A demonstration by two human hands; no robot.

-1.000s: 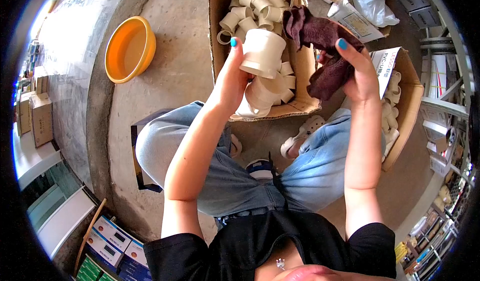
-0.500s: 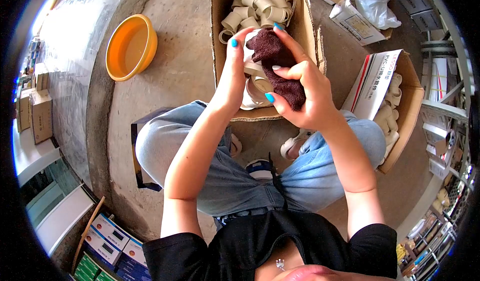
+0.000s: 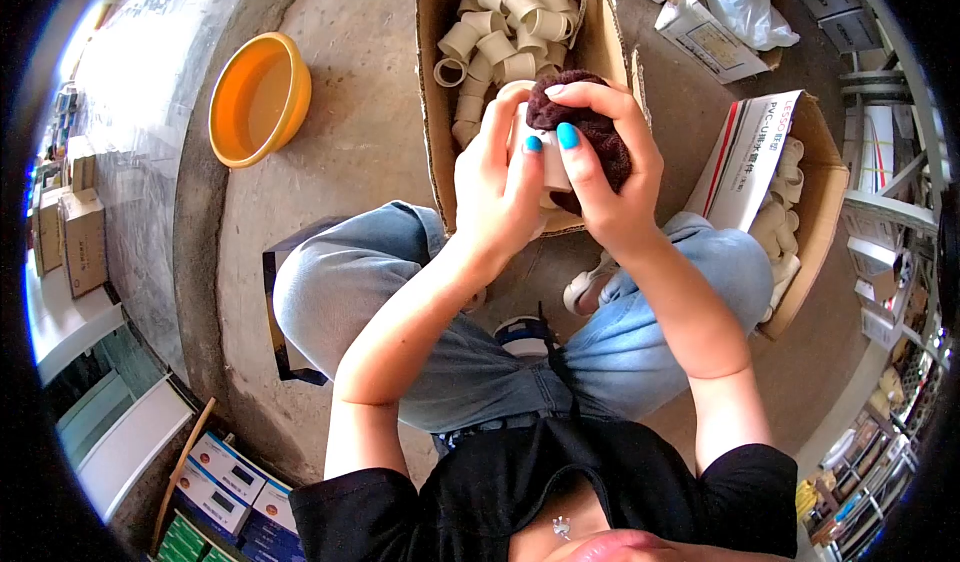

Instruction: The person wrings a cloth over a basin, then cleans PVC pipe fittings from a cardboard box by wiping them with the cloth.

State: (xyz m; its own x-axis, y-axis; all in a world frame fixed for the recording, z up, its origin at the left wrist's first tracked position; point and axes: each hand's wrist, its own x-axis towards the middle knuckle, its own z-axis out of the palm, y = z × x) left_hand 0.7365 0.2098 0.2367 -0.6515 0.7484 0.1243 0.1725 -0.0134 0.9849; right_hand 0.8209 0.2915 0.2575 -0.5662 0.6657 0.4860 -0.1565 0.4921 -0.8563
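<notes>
A white plastic pipe fitting is held between both hands over the near end of an open cardboard box. My left hand is closed round its left side, thumb pointing up along it. A bunched dark brown cloth is gripped in my right hand, pressed against the fitting's right side and top. Fingers and cloth hide much of the fitting. Beyond the hands, a heap of cream pipe elbows lies inside the box.
On the floor to the left stands an orange basin. At the right, another open carton holds more fittings. A white plastic bag sits in a box at the back right. Shelving runs along the right side.
The right hand and cloth have turned over the fitting, and the right thumb has moved up beside the left thumb. The left fingers have wrapped closer round the fitting.
</notes>
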